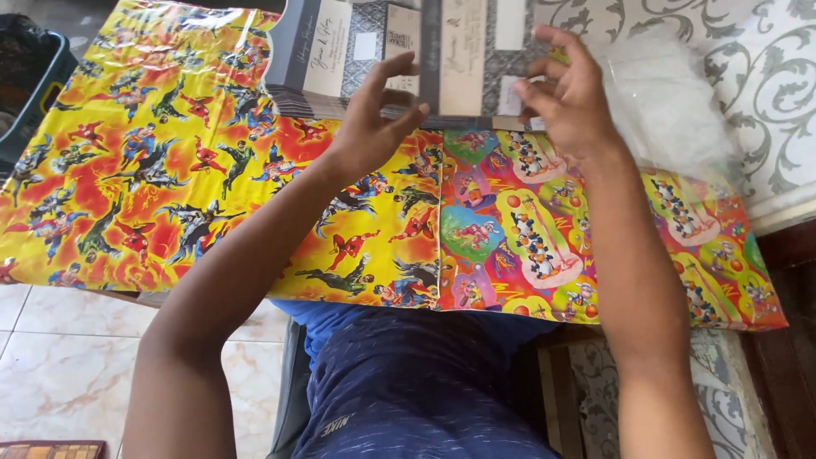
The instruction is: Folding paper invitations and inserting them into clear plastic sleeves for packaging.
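Covering most of the work surface, the big yellow wrapping sheet (170,170) with cartoon heroes lies flat. Beside it, touching along one edge, lies a second sheet (544,229) in pink and green with cartoon figures. At the far side, on top of both sheets, sits a stack of grey cards (399,59) with cream labels. A clear plastic bag (671,102) lies to the right on the grey patterned cloth (765,68).

The person sits close, and both hands are at the stack. The left hand (374,119) is half open, thumb and fingers spread on the near edge of the cards; it seems to pinch the edge, but I cannot tell how firmly. The right hand (569,93) is curled at the right end of the stack, the fingers bent over it; whether it grips a card or only presses is not clear.

I think the step is squaring the stack. To do it well, both hands should press evenly from both ends so the cards stay aligned, and the sheets below should not wrinkle or slide.
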